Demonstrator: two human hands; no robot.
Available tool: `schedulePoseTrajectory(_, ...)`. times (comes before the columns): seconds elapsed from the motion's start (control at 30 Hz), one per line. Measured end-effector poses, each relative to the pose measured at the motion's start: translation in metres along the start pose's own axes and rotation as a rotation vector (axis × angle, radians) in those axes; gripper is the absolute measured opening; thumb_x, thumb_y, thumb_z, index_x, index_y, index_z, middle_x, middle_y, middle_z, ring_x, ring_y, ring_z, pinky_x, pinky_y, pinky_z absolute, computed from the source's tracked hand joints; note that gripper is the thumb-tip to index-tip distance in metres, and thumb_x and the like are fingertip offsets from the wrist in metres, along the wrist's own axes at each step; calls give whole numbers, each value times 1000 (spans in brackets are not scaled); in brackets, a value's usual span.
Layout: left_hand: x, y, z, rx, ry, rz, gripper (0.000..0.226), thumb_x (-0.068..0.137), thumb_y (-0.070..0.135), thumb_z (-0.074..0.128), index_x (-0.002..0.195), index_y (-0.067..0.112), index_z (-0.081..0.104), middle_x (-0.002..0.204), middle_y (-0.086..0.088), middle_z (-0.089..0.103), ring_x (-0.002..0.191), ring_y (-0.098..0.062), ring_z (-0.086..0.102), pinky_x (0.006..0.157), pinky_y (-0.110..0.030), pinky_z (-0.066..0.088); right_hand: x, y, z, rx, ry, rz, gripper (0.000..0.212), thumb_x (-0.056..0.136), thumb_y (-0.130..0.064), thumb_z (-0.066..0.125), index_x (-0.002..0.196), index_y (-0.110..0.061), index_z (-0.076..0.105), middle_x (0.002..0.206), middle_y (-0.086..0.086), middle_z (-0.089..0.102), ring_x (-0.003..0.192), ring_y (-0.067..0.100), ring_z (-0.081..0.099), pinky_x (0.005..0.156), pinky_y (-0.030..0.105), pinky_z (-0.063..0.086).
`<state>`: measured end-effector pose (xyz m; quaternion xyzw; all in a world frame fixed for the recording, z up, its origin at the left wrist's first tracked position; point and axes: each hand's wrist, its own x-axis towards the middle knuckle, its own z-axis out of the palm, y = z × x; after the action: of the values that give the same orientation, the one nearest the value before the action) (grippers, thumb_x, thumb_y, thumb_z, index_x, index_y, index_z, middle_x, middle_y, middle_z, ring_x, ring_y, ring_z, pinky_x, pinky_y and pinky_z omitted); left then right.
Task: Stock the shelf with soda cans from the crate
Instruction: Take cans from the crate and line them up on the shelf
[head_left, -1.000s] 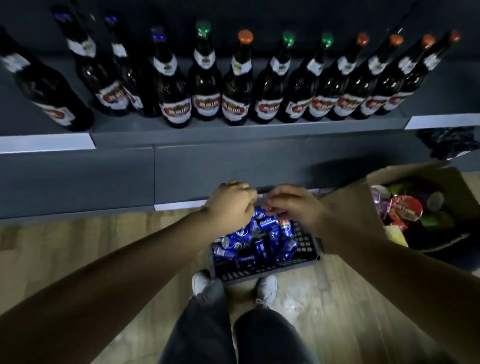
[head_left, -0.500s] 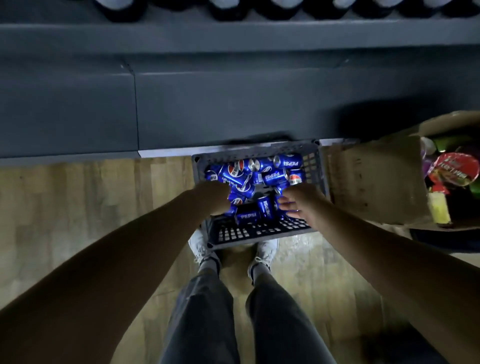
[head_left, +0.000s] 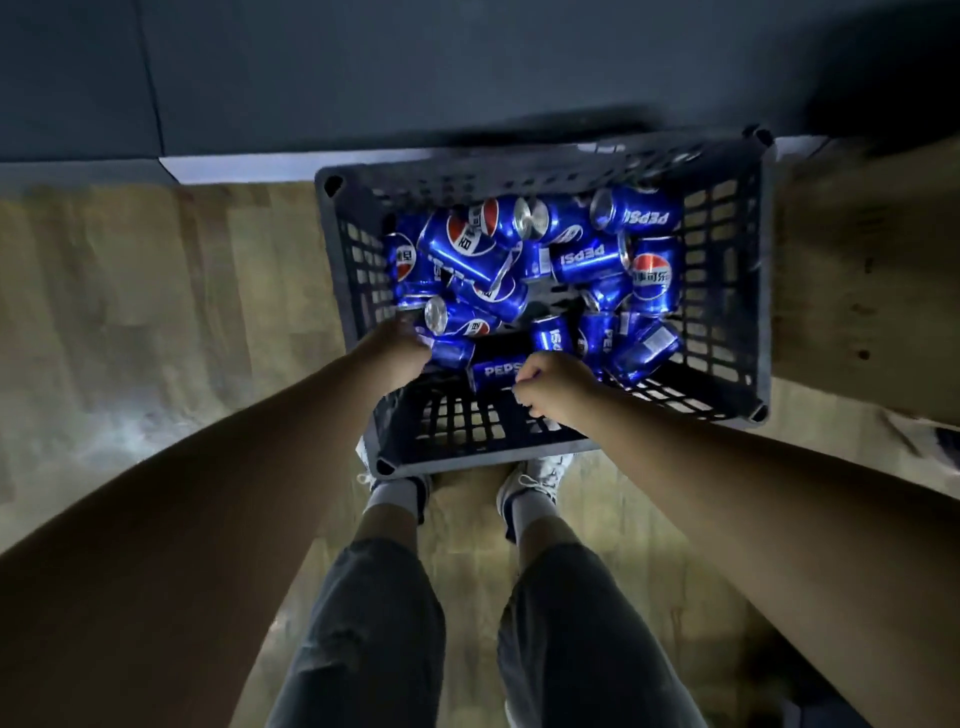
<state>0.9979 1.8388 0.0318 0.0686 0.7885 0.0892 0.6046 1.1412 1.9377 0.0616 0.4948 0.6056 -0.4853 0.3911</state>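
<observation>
With the soda cans (head_left: 587, 257) heaped loose in the crate (head_left: 727, 312) on the floor, lift the near can (head_left: 493, 370) straight up – the right hand (head_left: 558, 391) curls round its end – and settle the left hand (head_left: 397, 353), its grip hidden among cans and not determinable, on one only.

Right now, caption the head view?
Left hand among blue soda cans in a grey crate; right hand grips a lying can.

Glossy metal cans (head_left: 587, 258), matt perforated plastic crate (head_left: 727, 291), smooth wood floor (head_left: 171, 291).
</observation>
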Motion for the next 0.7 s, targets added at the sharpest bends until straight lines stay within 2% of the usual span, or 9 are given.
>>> schedulePoseTrajectory(0.07,14,-18,10,67,-28,-16,20,94,7,48,74,10,52,82,-16,56,85,-26,54,85,-40,48,22,17,7,2,8,33,11,88,-2,51,88,-2,62,93,30,66,91,39,66,80,42,54)
schedulePoseTrajectory(0.13,30,-34,18,102,-23,-12,17,95,10,48,84,2,58,94,-24,60,90,-32,59,89,-44,50,42,35,13,-32,8,76,14,89,-4,51,88,3,64,87,26,67,86,34,66,79,40,53)
schedulePoseTrajectory(0.23,56,-36,30,162,129,-19,17,96,14,46,102,2,57,90,-19,60,78,-29,59,66,-38,48,74,58,19,-148,21,132,25,88,-7,52,64,-8,53,61,11,52,66,24,54,53,24,39)
schedulePoseTrajectory(0.27,64,-33,36,150,173,4,11,96,15,46,98,7,53,85,-16,57,69,-24,54,57,-34,44,86,62,20,-171,42,145,29,88,-8,52,60,-11,48,59,9,47,66,24,51,50,23,35)
schedulePoseTrajectory(0.33,81,-25,51,116,98,143,10,95,15,44,90,14,53,81,-13,54,64,-19,49,54,-29,37,108,65,25,-177,63,152,28,87,-9,52,60,-13,45,61,8,45,71,24,49,50,23,33)
schedulePoseTrajectory(0.4,93,-21,67,163,-21,239,16,95,12,43,88,9,56,77,-9,53,66,-19,49,58,-29,37,128,60,31,-168,55,134,17,88,-9,51,72,-6,55,71,12,54,78,26,54,57,25,41)
schedulePoseTrajectory(0.5,120,-32,93,211,-68,186,14,94,10,43,89,7,56,80,-8,52,68,-17,49,61,-29,39,161,51,44,-122,56,69,17,89,-8,52,95,0,65,93,19,66,91,30,64,82,35,53)
schedulePoseTrajectory(0.63,151,-61,114,48,-101,36,16,94,6,43,85,5,56,78,-13,53,71,-23,54,72,-39,50,190,41,57,-208,44,-3,17,92,-10,50,100,-1,63,72,8,52,87,23,55,69,28,45)
schedulePoseTrajectory(0.7,159,-80,118,-35,-65,-24,17,93,9,45,89,2,60,82,-19,58,80,-27,58,82,-46,51,198,42,60,-271,51,-34,27,90,-9,52,115,-2,59,90,12,58,94,24,55,68,28,47)
